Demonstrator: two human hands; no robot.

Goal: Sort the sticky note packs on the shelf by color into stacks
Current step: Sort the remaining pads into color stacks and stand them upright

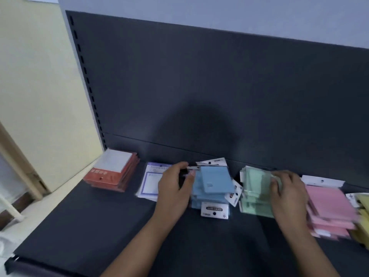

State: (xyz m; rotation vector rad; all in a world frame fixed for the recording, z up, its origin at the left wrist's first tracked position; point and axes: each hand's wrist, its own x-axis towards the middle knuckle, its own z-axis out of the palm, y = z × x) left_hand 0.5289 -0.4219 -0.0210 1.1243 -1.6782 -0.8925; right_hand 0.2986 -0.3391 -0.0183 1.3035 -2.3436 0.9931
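Sticky note packs lie in colour piles along the back of a dark shelf (pixel 99 220). My left hand (pixel 173 186) grips the left edge of the top pack of the blue stack (pixel 215 182), thumb over its far edge. My right hand (pixel 287 192) rests on the right side of the green stack (pixel 253 188), fingers curled over the top green pack. A pink stack (pixel 329 208) sits right of the green one, and yellow packs (pixel 362 212) show at the frame's right edge. The image is blurred around both hands.
A stack of red-edged packs (pixel 113 170) stands at the shelf's back left. White packs with purple borders (pixel 151 180) lie partly under my left hand. The dark back panel (pixel 199 86) rises behind. The shelf's front edge runs at the lower left, with floor beyond.
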